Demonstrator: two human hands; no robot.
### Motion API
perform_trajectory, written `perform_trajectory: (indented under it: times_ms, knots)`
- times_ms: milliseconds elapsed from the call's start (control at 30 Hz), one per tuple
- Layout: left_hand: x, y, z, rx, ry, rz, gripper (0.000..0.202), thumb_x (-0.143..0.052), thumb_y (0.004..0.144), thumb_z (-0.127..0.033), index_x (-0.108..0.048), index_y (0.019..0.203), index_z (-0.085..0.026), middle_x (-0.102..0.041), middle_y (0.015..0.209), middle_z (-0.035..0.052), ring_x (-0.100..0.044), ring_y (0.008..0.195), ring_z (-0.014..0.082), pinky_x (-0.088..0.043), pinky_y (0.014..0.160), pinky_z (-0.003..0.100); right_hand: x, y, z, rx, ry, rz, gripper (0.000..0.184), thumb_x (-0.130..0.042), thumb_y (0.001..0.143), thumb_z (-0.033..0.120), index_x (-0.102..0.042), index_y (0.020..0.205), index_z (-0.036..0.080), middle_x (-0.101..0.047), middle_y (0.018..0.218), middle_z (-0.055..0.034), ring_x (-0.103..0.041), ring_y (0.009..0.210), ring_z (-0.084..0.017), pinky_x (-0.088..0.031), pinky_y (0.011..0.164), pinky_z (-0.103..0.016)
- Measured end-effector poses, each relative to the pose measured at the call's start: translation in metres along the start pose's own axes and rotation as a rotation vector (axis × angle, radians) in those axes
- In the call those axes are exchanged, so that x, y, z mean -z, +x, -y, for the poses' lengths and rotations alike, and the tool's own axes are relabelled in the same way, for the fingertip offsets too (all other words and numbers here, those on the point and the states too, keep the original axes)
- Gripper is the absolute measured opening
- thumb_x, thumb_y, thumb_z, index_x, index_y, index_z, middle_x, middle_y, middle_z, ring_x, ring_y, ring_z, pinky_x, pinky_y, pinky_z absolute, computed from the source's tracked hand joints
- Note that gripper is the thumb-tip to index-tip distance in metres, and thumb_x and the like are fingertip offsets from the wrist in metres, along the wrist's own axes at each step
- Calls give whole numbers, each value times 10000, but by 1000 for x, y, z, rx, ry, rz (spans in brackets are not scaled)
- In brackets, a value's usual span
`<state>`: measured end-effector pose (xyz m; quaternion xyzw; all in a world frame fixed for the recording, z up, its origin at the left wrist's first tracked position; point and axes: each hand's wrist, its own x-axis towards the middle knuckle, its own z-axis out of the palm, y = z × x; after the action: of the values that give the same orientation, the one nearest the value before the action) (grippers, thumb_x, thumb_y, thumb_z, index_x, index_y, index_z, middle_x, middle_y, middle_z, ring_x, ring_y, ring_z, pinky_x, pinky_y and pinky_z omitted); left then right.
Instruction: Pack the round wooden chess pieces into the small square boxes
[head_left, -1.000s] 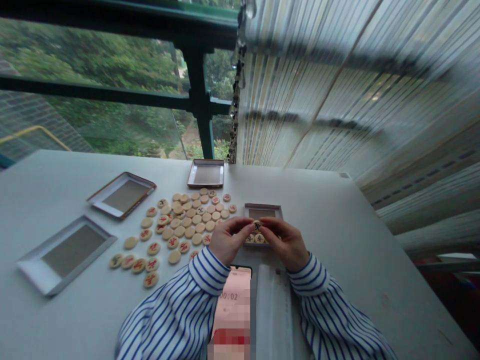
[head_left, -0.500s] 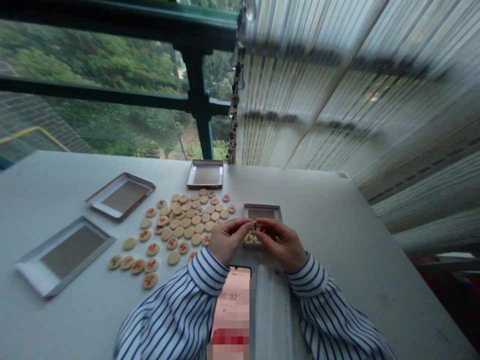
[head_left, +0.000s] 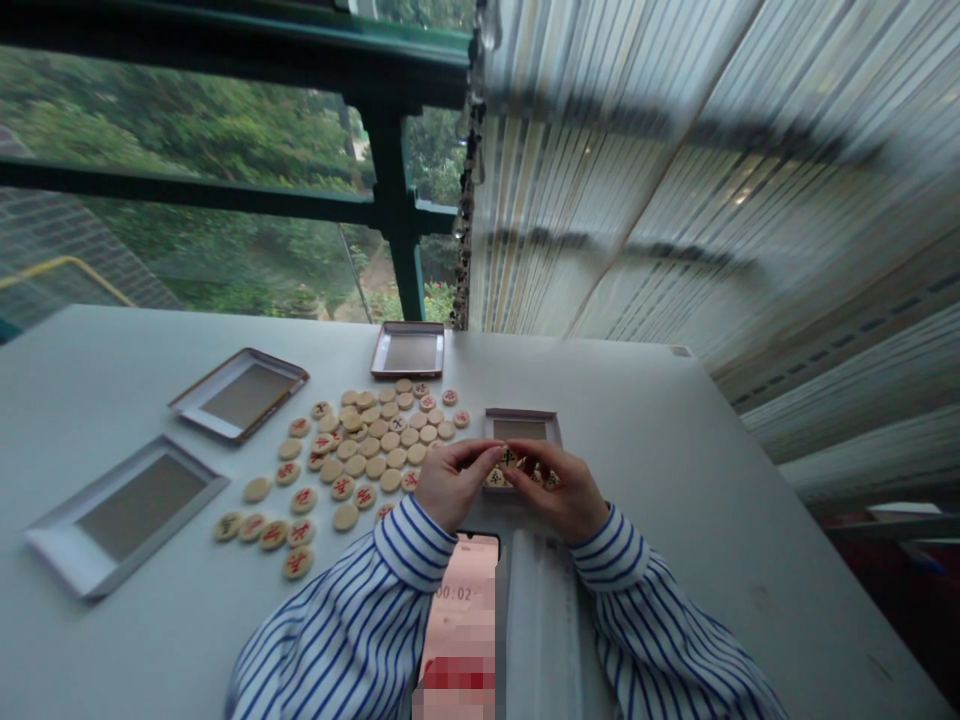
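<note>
White bench [head_left: 637, 425] under the left hand [head_left: 450, 487] and the right hand [head_left: 564, 492], with a dark green window frame [head_left: 401, 225] beyond and leafy trees [head_left: 225, 140] through the glass. Ahead and to the right of the hands, a hanging striped curtain [head_left: 660, 170]; far to the left, outside, brickwork [head_left: 82, 240] and a yellow rail [head_left: 67, 262].

Close together, fingertips nearly meeting — both hands pinching one black-marked piece [head_left: 508, 457] between thumbs and forefingers, lettered face toward the camera. Held just over the near end of a shallow open tray [head_left: 520, 413], right in front of the hands. Inside that end, a row of round pieces [head_left: 495, 479] with black characters, partly hidden behind the right hand's fingers.

To the left of the left hand and a little beyond, a loose crowd of wooden discs [head_left: 394, 440], many with plain faces up, others with red characters, a few with black; some overlapping in a small heap. Past the discs, three more shallow trays: a far tray [head_left: 409, 375] ahead and left of the hands, a brown-edged tray [head_left: 296, 388] farther left, a white-edged tray [head_left: 191, 452] leftmost and nearest.

Nearer than the hands, between striped sleeves [head_left: 311, 620] — a phone [head_left: 469, 560] with a pink timer screen, lower part pixelated, and just right of it a translucent case [head_left: 544, 630].
</note>
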<state>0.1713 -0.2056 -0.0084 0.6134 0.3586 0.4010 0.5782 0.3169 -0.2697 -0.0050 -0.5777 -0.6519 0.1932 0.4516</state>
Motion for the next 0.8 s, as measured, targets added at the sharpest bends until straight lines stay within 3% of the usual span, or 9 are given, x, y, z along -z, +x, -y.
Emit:
perform_trajectory:
  times_ms: [133,300,433,633,800]
  knots:
    - [0,0,3,-20,48,-22,205,-622,718,-302,-693,819,-139,-707,763,53,-646,710,161,-518,678,252,3,0,-1,0,-17,18,270,-570,771,285,-586,1018,178,-633,820,-49,-567,682,-123,-464,604,-247]
    - [3,1,10,-78,156,-77,209,-608,730,-321,-692,825,-155,-699,735,43,-630,652,144,-504,613,238,11,1,-5,-27,-66,-45,273,-582,759,295,-588,1009,187,-640,781,-42,-558,629,-118,-448,542,-242]
    - [6,1,12,-208,390,-112,183,-560,766,-281,-682,845,-170,-690,765,46,-613,645,134,-498,607,243,21,3,-6,-40,-101,-102,271,-585,756,279,-592,1005,175,-644,772,-42,-557,622,-116,-439,540,-242]
    - [8,3,15,-494,668,-120,169,-515,789,-206,-665,837,-143,-665,814,81,-597,797,179,-480,748,322,33,3,-9,-37,-125,-180,262,-577,757,279,-596,995,172,-651,764,-40,-563,616,-116,-431,524,-239]
    - [8,4,18,-537,734,-93,173,-499,798,-192,-655,858,-148,-656,828,77,-586,800,180,-477,749,327,41,4,-11,-44,-175,-191,267,-570,758,293,-600,994,172,-658,774,-44,-572,614,-119,-436,522,-239]
